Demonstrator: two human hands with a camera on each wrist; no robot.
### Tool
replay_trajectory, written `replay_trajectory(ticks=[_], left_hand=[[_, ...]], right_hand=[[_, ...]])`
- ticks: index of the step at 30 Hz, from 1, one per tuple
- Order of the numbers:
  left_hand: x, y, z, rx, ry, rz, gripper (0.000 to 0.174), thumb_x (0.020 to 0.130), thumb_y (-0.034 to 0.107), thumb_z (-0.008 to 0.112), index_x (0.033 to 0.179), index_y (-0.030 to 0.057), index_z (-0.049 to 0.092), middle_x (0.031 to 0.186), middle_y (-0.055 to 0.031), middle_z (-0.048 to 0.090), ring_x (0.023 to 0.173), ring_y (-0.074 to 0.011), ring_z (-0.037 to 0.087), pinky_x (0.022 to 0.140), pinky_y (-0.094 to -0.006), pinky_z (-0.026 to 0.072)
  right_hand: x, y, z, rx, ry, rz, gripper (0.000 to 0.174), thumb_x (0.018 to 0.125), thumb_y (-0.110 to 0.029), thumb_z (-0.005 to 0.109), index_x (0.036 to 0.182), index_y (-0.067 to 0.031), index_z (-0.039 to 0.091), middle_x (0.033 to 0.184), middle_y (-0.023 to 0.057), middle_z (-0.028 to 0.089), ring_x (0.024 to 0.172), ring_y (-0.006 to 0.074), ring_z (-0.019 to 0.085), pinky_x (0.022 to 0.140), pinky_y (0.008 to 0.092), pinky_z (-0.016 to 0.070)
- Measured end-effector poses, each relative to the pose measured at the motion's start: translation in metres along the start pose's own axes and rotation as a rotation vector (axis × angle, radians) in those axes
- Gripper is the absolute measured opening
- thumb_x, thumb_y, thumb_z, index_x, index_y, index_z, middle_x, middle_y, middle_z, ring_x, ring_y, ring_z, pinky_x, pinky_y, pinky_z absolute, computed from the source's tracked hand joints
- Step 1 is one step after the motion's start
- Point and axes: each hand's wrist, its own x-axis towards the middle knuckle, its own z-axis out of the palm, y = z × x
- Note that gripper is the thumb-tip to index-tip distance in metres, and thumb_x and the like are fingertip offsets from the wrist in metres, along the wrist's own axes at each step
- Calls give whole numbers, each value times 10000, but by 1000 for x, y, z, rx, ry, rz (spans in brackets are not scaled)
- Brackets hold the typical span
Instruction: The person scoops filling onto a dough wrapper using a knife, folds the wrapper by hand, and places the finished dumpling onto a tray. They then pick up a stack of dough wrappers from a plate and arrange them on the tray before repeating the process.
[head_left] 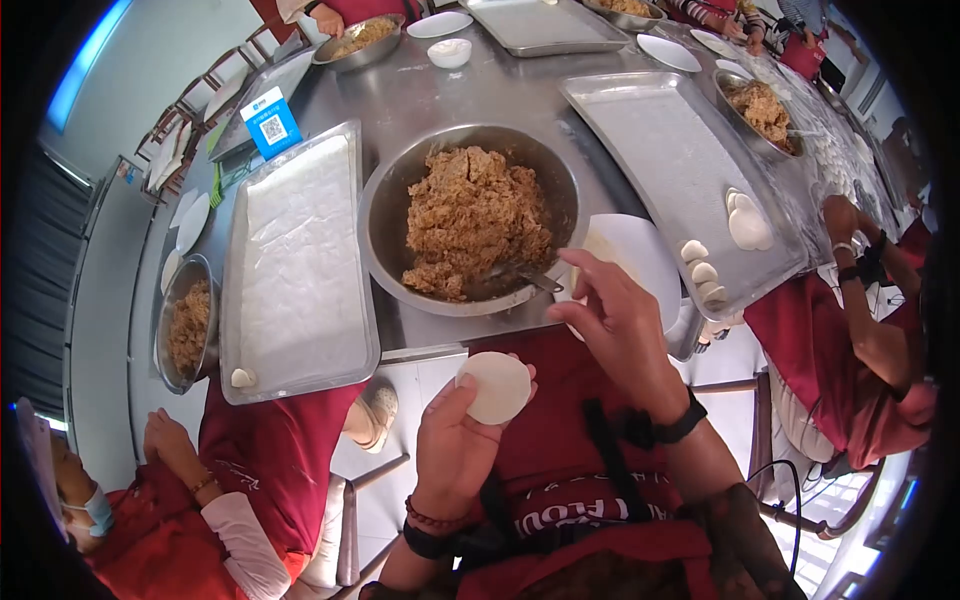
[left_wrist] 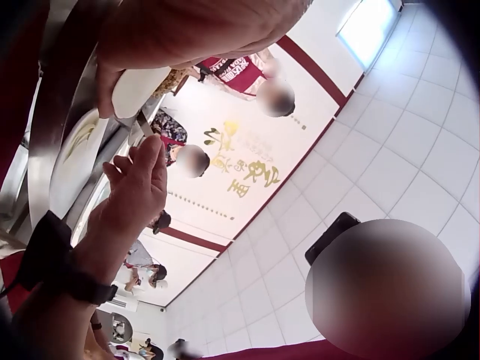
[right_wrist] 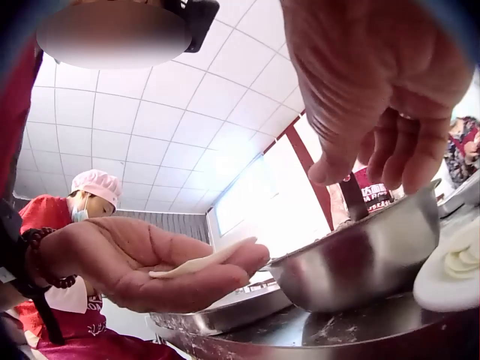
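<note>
A thin round dumpling wrapper (head_left: pixel 496 388) lies across the fingers of my left hand (head_left: pixel 455 450), with the thumb at its near edge. In the right wrist view the wrapper (right_wrist: pixel 202 261) appears edge-on, resting on the cupped hand. My right hand (head_left: pixel 625 325) is at the near right rim of a large steel bowl (head_left: pixel 375 235). Its thumb and forefinger stand apart on either side of a metal handle (head_left: pixel 540 279), which sticks out over the rim. The handle's other end is buried in brown minced filling (head_left: pixel 475 215).
A floured tray (head_left: pixel 300 260) with one small dough piece stands left of the bowl. Another tray (head_left: pixel 670 150) at right bears dumplings and wrappers. A white plate (head_left: pixel 650 260) with wrappers lies beside my right hand. People sit close on both sides; a steel filling bowl (head_left: pixel 172 375) stands far left.
</note>
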Motion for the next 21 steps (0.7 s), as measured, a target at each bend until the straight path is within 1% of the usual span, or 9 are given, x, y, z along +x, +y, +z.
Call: replay_trajectory(ticks=[1,4,7,10,13,15,16,18,21], left_hand=[[1,1,-2,-15,2,-3,361,1011,131,451,1294,-91,476,1261,-247,581,1238,-426,540,1104,-546,414],[5,4,-8,-55,5,-11,363,1012,128,450,1294,-100,469,1272,-246,570,1246,-420,534,1110,-545,409],[8,4,-13,-87,7,-28,361,1008,130,468,1294,-90,471,1277,-241,569,1250,-419,528,1119,-548,395],[13,4,-14,-85,10,-26,363,998,140,499,1297,-65,478,1274,-235,578,1255,-429,519,1135,-564,367],[19,7,-11,-51,22,1,362,1003,146,487,1297,-65,476,1281,-241,570,1257,-429,515,1132,-563,368],[21,8,-11,-38,34,7,361,1007,153,479,1295,-66,476,1285,-243,565,1259,-428,514,1130,-562,371],[22,8,-11,-54,37,5,358,1015,151,463,1294,-74,474,1282,-247,565,1247,-425,526,1112,-546,395],[22,6,-13,-84,46,-4,353,1030,146,433,1292,-88,468,1276,-255,563,1223,-420,550,1076,-514,444],[24,5,-15,-100,48,-23,350,1033,150,433,1288,-87,470,1274,-254,566,1222,-421,550,1077,-514,444]], right_hand=[[6,3,5,-21,-18,-49,417,829,-213,750,1210,-95,625,896,96,628,784,263,635,679,369,511],[20,8,16,-121,3,-248,307,825,-209,737,1106,-99,676,908,66,638,835,265,625,702,379,512],[31,4,20,-206,-43,-270,207,824,-214,724,993,-95,708,913,47,644,856,261,619,724,389,510],[46,11,25,-317,-45,-422,165,832,-220,717,937,-93,718,891,41,654,847,250,621,733,384,506],[52,11,19,-306,-70,-444,155,828,-216,720,922,-93,725,889,37,679,855,243,623,746,379,503],[50,7,8,-227,-76,-393,161,811,-167,745,951,-88,735,899,46,698,846,245,619,766,365,503],[49,6,4,-191,-78,-366,173,803,-142,758,966,-86,739,904,50,708,842,246,617,776,359,504],[52,5,0,-163,-23,-393,145,824,-173,735,941,-87,733,904,41,704,842,244,613,754,358,504],[58,9,8,-129,25,-422,131,839,-179,722,931,-86,728,887,39,696,829,243,604,739,359,502]])
